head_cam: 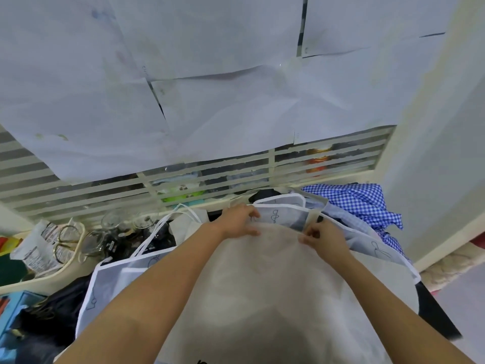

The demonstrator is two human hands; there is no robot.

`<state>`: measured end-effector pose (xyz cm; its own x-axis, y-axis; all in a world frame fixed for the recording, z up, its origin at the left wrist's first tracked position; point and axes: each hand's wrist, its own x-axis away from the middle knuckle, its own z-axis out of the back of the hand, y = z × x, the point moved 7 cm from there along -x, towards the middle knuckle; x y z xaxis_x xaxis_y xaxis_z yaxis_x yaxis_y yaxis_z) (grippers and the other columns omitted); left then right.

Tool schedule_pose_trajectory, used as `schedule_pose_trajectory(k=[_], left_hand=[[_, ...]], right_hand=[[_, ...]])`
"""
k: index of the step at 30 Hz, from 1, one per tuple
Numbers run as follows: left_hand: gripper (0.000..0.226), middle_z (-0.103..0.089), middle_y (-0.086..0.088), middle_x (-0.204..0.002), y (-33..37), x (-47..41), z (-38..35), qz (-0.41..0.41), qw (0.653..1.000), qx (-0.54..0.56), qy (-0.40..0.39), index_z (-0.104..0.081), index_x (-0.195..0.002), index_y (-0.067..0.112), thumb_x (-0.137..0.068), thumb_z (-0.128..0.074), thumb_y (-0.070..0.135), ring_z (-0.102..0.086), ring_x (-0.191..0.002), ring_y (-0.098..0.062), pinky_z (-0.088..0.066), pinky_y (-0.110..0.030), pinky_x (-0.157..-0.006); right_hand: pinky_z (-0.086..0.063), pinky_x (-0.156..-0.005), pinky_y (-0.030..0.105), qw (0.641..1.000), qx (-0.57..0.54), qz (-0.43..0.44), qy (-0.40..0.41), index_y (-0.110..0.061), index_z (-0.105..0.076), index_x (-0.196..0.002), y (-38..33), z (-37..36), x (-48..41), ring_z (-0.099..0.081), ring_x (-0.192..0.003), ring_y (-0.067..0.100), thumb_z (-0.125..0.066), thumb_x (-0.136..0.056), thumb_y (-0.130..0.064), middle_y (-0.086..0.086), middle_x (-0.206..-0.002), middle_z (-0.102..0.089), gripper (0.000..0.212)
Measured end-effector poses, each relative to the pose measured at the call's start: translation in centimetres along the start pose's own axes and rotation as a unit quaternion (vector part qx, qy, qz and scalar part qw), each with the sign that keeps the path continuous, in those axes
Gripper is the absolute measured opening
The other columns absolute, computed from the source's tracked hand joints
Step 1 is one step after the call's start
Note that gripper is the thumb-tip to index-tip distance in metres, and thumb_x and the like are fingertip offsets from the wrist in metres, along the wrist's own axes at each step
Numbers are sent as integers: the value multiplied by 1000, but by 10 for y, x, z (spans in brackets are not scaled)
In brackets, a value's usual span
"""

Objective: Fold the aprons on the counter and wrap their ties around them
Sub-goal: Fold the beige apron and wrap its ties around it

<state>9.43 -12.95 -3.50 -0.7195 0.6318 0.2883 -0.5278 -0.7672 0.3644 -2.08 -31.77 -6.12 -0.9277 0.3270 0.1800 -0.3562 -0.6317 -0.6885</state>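
- Apron (pixel 262 285): thin, translucent grey-white fabric with white bound edges and small dark line drawings, spread over the dark table (pixel 433 311), one layer folded across its middle.
- Left hand (pixel 237 222) and right hand (pixel 324 239) each grip the apron's far folded edge.
- White ties (pixel 157 229) trail from the apron's far left.
- Blue gingham cloth (pixel 362 203) lies heaped at the apron's far right.

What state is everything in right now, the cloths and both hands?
Beige apron: spread open, unfolded.
Grey apron: lying unfolded underneath it.
White ties: loose, not wrapped.
Checked cloth: crumpled in a heap.
Left hand: grips the beige apron's far edge.
Right hand: pinches the same edge.
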Motion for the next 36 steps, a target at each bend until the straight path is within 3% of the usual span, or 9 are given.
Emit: schedule_pose_trajectory(k=[3, 6, 12, 15, 22, 26, 29, 32, 36], left_hand=[[70, -54, 0, -130, -6, -4, -4, 49, 998, 13, -31, -46, -132, 20, -75, -74, 51, -51, -118, -20, -38, -35, -101], [80, -52, -2, -133, -17, -2, -6, 88, 993, 46, -60, -43, -137, 17, -72, -76, 51, -50, -121, -21, -39, -32, -100], [24, -57, 11, -90, -28, -6, -10, 53, 995, 33, -72, -57, -87, 31, -76, -75, 43, -54, -93, -14, -41, -31, -84], [23, -51, 8, -72, -25, -3, 4, 34, 998, 9, -61, -55, -70, 23, -81, -73, 33, -49, -70, -12, -35, -26, -63], [27, -50, -1, -63, -16, 5, 82, 24, 992, -126, 9, -56, -69, 11, -89, -64, 28, -45, -58, -15, -32, -27, -55], [13, -60, -12, -89, -25, -6, 108, 111, 973, -169, 108, -62, -94, 5, -88, -50, 7, -60, -93, -31, -40, -33, -69], [43, -51, -21, -124, 5, 1, 95, 84, 961, -131, 227, -47, -130, 2, -87, -47, 1, -46, -114, -36, -36, -40, -92], [57, -33, -14, -146, 61, 15, 17, -14, 992, -26, 122, -29, -146, 9, -94, -49, 21, -32, -132, -30, -26, -34, -108], [82, 16, -3, -159, 68, 22, -84, 23, 997, -60, -30, 12, -151, 25, -93, -32, 62, 13, -146, -31, 1, -54, -116]], right_hand=[[-45, -75, 25, 999, -18, -17, -32, -20, -64, -74, 2, -3, -5, -59, -84, 22, -70, -85, -19, 7, -91, -65, 12], [-39, -63, 16, 997, -49, -38, -36, -20, -67, -74, 6, 1, -6, -56, -73, 14, -75, -80, -20, 1, -80, -64, 10], [-45, -77, 16, 997, -47, 22, -59, -29, -67, -74, -5, 20, 0, -60, -81, 10, -72, -81, -10, -4, -84, -68, 20], [-40, -69, 13, 996, -12, 67, -51, -29, -58, -81, -24, 43, 4, -54, -74, 5, -69, -85, -11, -9, -81, -60, 21], [-42, -63, 25, 968, 160, 174, -84, -23, -46, -77, -119, 102, -54, -48, -73, 15, -69, -81, -11, -2, -82, -54, 26], [-32, -60, 24, 946, 256, 188, -62, -14, -46, -85, -153, 87, -100, -42, -78, 19, -48, -83, 6, -2, -82, -48, 20], [-38, -76, 30, 940, 280, 191, 41, -15, -44, -88, -154, 74, -115, -43, -81, 22, -39, -90, 1, 5, -88, -50, 16], [-41, -82, 31, 945, 255, 179, 95, -14, -50, -96, -136, 58, -121, -49, -92, 24, -47, -92, -4, 9, -103, -58, 11], [-38, -99, 30, 976, 102, 172, 86, -10, -52, -122, -109, 45, -88, -46, -115, 22, -59, -92, -13, 7, -125, -50, 31]])
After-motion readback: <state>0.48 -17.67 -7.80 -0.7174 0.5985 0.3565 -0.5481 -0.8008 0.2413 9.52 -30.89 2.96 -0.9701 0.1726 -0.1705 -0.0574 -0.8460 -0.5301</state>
